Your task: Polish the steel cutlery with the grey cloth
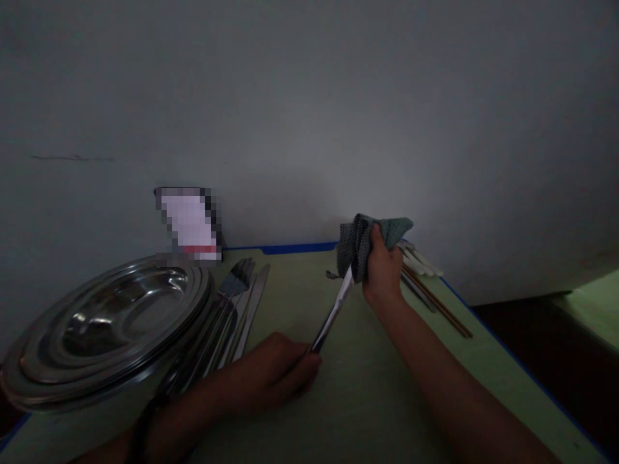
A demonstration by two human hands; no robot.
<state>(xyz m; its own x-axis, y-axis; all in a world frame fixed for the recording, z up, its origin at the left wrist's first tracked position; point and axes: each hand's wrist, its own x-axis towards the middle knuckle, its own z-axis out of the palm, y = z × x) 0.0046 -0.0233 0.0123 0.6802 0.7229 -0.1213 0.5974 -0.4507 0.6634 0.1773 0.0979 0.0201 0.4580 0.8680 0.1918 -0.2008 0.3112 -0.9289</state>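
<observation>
My left hand [275, 374] is closed around the handle of a metal knife [333, 316], whose blade slants up to the right. My right hand [384, 270] grips a grey-green cloth [360, 241] that is wrapped around the tip of the blade. Both hands hover over a pale green table [348, 399] with a blue edge.
A stack of steel plates [111, 328] sits at the left. Several forks and knives [236, 303] lie beside it. Chopsticks and white utensils [430, 290] rest behind my right hand near the table's right edge. A wall rises just behind the table.
</observation>
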